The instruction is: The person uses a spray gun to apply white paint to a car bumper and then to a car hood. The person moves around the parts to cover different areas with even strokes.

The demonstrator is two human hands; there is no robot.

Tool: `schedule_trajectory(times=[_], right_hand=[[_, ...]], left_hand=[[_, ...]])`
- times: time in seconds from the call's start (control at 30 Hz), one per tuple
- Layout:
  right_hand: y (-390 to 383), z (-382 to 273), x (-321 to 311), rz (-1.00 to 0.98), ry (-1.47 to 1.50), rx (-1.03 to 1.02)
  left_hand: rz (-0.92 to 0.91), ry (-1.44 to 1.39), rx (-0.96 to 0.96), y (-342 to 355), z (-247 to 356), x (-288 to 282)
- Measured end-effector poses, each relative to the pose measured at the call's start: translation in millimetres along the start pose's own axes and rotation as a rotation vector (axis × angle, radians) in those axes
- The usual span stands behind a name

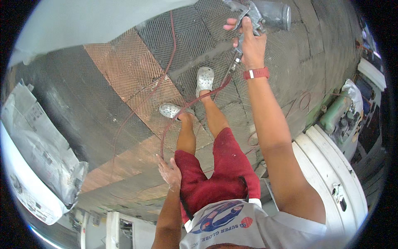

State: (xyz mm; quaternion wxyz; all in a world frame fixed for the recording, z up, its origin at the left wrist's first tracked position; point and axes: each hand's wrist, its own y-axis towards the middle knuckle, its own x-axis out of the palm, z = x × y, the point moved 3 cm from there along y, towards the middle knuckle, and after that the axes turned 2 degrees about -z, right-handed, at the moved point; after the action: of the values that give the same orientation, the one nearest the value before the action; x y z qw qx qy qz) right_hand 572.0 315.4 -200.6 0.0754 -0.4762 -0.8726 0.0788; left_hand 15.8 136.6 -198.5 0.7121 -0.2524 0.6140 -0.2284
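My right hand (253, 45) is stretched out ahead, closed around the handle of a metal spray gun (248, 18). A grey cylindrical cup (275, 15) sits on the gun, towards the right. From the fitting below its handle a red air hose (192, 101) curves down in front of my shins to my left hand. My left hand (169, 172) is low beside my left thigh, with the hose running in between thumb and fingers. Its grip looks loose, and the palm side is hidden.
A pale, smooth panel (91, 25) fills the upper left. Paper and plastic sheeting (41, 128) covers a white car part at left. More hose (172, 41) trails over the ridged mats (128, 74). On the right stand a green tank (333, 112) and white panels (331, 170).
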Motion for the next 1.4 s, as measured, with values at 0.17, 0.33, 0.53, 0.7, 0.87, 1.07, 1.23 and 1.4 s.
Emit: schedule_trajectory(times=[0.17,0.33,0.53,0.7,0.87,1.07,1.23,1.4], right_hand=[[41.9,-16.4,-37.8,-0.124,-0.164,0.054],[99.4,23.3,-49.7,-0.181,-0.319,0.225],[160.1,72.6,-51.4,-0.261,-0.411,0.334],[194.7,96.8,-52.4,-0.351,-0.466,0.391],[204.1,69.7,-56.1,-0.447,-0.394,0.351],[187.9,-38.3,-68.2,-0.563,-0.299,0.309],[177.6,-106.9,-72.3,-0.57,-0.24,0.204],[171.7,-171.9,-72.5,-0.642,-0.179,0.099]], left_hand=[[-0.079,0.117,0.235,-5.3,43.4,-39.4],[-0.157,0.15,0.254,-0.6,87.0,-58.1],[-0.194,0.265,0.242,1.5,146.2,-66.8],[-0.192,0.254,0.274,2.3,192.3,-69.5],[-0.259,0.273,0.188,-2.3,231.5,-69.7],[-0.245,0.299,0.226,-13.4,262.1,-78.3],[-0.258,0.337,0.234,-21.0,278.6,-88.1],[-0.252,0.341,0.243,-29.9,284.0,-94.0]])
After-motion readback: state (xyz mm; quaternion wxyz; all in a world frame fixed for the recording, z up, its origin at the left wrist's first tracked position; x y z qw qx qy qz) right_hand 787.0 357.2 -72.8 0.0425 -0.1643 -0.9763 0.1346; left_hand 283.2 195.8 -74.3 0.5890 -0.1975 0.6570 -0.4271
